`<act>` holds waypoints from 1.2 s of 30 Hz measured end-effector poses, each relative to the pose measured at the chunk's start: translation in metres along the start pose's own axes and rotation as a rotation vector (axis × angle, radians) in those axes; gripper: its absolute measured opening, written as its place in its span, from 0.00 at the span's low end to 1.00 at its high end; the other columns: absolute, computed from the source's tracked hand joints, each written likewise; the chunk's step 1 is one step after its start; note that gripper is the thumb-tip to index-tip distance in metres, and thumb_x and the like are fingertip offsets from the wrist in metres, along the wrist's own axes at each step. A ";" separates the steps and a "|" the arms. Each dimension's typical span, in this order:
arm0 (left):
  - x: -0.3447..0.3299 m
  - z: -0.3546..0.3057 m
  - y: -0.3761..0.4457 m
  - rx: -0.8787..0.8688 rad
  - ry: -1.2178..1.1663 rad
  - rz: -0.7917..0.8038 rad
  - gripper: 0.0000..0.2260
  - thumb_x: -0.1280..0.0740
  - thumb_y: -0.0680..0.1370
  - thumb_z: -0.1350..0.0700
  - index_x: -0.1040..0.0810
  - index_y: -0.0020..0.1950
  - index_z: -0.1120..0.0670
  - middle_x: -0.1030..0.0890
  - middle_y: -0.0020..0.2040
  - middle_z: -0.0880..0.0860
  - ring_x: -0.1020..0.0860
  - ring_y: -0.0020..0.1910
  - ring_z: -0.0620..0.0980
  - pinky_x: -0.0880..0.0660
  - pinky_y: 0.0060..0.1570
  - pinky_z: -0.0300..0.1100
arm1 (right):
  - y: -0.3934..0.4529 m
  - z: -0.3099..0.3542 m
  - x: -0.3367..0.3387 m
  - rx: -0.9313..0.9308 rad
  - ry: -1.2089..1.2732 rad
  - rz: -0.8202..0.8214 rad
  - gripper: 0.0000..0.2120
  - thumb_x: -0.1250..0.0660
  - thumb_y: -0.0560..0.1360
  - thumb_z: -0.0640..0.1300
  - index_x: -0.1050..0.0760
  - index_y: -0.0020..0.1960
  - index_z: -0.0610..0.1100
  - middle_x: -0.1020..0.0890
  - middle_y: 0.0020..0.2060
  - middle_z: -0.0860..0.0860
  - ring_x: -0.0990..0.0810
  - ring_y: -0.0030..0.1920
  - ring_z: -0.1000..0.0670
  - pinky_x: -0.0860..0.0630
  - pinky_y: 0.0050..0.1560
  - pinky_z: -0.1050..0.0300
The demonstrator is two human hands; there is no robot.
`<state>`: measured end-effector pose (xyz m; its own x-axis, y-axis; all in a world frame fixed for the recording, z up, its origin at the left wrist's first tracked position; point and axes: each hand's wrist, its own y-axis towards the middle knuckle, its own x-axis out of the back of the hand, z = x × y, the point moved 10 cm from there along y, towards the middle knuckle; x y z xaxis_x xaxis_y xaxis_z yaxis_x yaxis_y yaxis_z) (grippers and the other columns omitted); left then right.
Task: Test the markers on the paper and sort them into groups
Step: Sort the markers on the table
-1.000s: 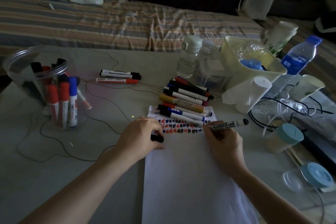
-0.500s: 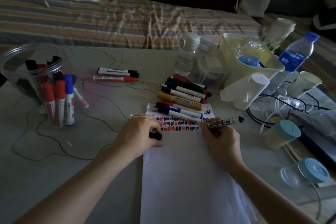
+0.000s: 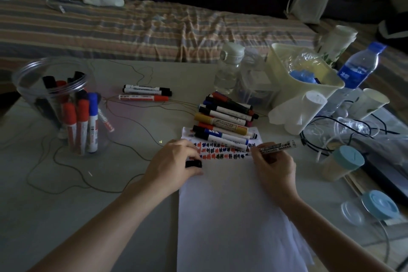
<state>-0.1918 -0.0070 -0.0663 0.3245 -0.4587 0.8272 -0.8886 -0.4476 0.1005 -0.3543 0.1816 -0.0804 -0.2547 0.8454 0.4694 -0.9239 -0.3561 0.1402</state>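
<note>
A white paper (image 3: 229, 216) lies in front of me, with rows of red, blue and black test marks across its top. My right hand (image 3: 273, 168) grips a whiteboard marker (image 3: 278, 146) whose tip touches the paper at the right end of the marks. My left hand (image 3: 174, 165) rests on the paper's left edge and holds a black cap (image 3: 193, 163). Several markers (image 3: 225, 117) lie in a pile on the paper's top. Three markers (image 3: 145, 93) lie apart further left. A clear jar (image 3: 50, 86) at far left holds several red, blue and black markers.
Thin wires (image 3: 72, 185) trail over the grey table. At the right stand a water bottle (image 3: 358, 66), a cream bin (image 3: 293, 81), paper cups (image 3: 298, 112), a blue-lidded jar (image 3: 340, 163) and black cables (image 3: 344, 126). A striped bed (image 3: 154, 31) lies beyond the table.
The right hand's marker tip has stayed at the right end of the marks with only slight shifts. The left hand still holds the cap on the paper.
</note>
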 end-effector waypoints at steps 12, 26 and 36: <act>0.060 -0.002 -0.052 0.331 -1.139 -0.186 0.06 0.34 0.79 0.58 0.18 0.52 0.56 0.15 0.41 0.50 0.17 0.41 0.45 0.22 0.43 0.33 | -0.030 0.135 -0.025 -0.138 0.557 0.266 0.11 0.31 0.76 0.48 0.21 0.45 0.39 0.24 0.31 0.48 0.28 0.31 0.54 0.29 0.33 0.61; 0.074 0.024 -0.082 0.379 -1.243 -0.197 0.06 0.34 0.78 0.61 0.18 0.52 0.57 0.14 0.45 0.54 0.17 0.45 0.48 0.22 0.47 0.38 | -0.093 0.144 -0.059 -0.155 0.625 0.389 0.17 0.29 0.69 0.53 0.25 0.41 0.38 0.32 0.33 0.44 0.36 0.33 0.49 0.34 0.34 0.58; 0.071 0.016 -0.074 0.342 -1.219 -0.172 0.06 0.34 0.78 0.59 0.18 0.52 0.58 0.15 0.41 0.53 0.18 0.41 0.46 0.23 0.42 0.35 | -0.098 0.148 -0.069 -0.203 0.675 0.420 0.09 0.32 0.76 0.44 0.19 0.40 0.41 0.22 0.30 0.49 0.25 0.32 0.54 0.25 0.38 0.60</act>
<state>-0.0974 -0.0190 -0.0236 0.6740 -0.6983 -0.2410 -0.7363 -0.6617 -0.1415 -0.2043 0.0993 0.0032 -0.6483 0.7381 -0.1868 -0.7303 -0.6722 -0.1215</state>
